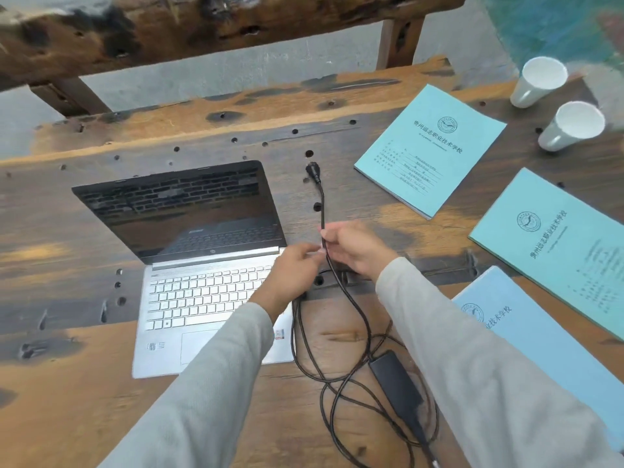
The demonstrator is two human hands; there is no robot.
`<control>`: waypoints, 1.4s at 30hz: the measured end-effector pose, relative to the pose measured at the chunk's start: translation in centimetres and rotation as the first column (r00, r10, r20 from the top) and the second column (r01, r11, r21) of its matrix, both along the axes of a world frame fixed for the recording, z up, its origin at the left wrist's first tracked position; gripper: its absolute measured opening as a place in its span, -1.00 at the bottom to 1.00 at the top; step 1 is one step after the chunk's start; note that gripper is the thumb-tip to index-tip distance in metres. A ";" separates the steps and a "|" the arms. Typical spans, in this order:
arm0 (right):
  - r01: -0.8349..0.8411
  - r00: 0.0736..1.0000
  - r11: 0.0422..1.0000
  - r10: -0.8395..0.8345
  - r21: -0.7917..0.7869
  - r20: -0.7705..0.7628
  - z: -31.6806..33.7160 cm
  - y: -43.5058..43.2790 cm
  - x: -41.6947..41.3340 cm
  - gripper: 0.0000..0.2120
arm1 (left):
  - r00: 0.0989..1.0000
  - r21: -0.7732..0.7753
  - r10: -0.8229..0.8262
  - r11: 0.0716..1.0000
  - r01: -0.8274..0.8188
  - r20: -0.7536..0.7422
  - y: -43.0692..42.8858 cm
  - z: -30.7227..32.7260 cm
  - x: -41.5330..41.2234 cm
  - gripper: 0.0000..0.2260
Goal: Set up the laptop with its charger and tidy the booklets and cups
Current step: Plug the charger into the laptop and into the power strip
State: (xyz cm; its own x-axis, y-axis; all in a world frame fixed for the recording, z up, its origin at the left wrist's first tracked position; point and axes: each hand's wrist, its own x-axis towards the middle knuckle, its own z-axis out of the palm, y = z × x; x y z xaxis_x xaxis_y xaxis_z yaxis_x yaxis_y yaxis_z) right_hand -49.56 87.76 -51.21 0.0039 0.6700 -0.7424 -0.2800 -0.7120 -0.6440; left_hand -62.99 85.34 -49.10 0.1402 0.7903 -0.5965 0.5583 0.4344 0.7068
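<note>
The charger cable runs from its plug, which lies on the counter just right of the open laptop. It passes through both hands to loose loops around the power brick on the near side. The left hand and right hand each pinch the cable, side by side, probably to draw it straight and free a length for plugging in. Three blue booklets lie scattered to the right. Two white cups stand beyond them at the far right, seemingly left for tidying afterwards.
</note>
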 end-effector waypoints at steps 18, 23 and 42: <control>0.202 0.948 0.900 -0.280 0.386 0.155 26.8 -11.1 4.2 -0.63 | 0.780 0.324 -0.462 0.881 0.346 0.422 -12.5 23.5 4.0 -0.81; 0.452 0.859 0.775 -0.511 0.442 0.017 31.2 -19.1 3.4 -0.70 | 0.642 0.346 -0.638 0.770 0.536 0.424 -18.8 24.7 2.9 -0.78; 0.842 0.234 0.219 -0.972 0.493 0.031 31.0 -52.6 1.8 -0.77 | -0.053 0.427 -0.998 -0.037 0.904 0.025 -44.1 20.2 1.8 -0.74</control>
